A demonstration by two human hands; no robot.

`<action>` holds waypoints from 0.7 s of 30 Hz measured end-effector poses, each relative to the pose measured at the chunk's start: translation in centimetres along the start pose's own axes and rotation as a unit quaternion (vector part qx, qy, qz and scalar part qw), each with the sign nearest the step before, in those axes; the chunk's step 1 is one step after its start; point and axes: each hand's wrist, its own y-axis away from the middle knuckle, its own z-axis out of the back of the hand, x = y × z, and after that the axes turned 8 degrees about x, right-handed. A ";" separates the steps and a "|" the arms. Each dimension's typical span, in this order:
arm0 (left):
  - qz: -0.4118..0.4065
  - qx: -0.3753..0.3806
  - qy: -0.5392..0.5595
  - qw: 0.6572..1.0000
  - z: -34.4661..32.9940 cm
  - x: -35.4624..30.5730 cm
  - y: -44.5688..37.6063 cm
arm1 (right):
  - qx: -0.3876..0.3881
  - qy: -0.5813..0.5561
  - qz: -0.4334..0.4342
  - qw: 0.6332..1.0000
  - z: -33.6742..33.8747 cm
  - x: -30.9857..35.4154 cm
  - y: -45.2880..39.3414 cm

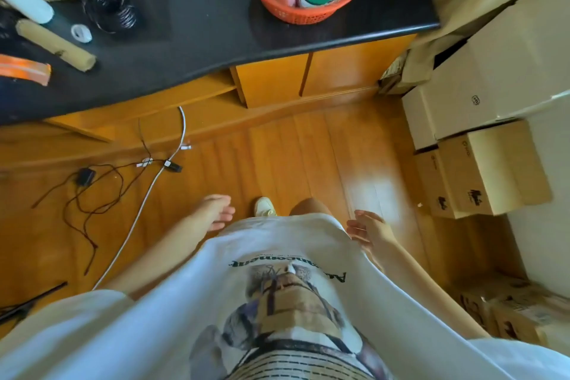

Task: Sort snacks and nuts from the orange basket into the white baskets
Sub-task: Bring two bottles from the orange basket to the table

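Both hands, left hand (217, 212) and right hand (367, 230), hang spread and empty near the body, so reach far to the full orange basket (303, 11) on the bench (197, 25), taking one packet at a time.

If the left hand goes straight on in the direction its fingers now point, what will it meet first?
Probably the white shoe: the empty left hand hangs by the white T-shirt, fingers toward it. Depth is unclear, so it may first reach the wooden floor.
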 end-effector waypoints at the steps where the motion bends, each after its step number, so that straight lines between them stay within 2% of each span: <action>1: -0.009 0.013 -0.024 1.000 -0.6 -1.8 -0.4 | -0.010 -0.007 -0.008 1.000 0.1 0.8 -0.4; 4: -0.049 0.049 -0.029 0.997 -2.6 -8.8 -1.2 | -0.031 -0.023 -0.036 0.999 0.6 3.1 -2.0; 7: -0.056 0.077 -0.055 0.994 -3.5 -12.8 -2.9 | -0.044 -0.036 -0.054 0.997 0.8 6.0 -4.4; 12: -0.041 0.041 -0.023 0.998 -3.3 -19.0 -5.7 | -0.041 -0.026 -0.072 0.996 0.4 14.3 -9.0; 21: 0.028 -0.055 0.137 0.989 -0.3 -25.8 -8.8 | 0.019 0.083 0.026 0.996 -5.0 35.6 -13.6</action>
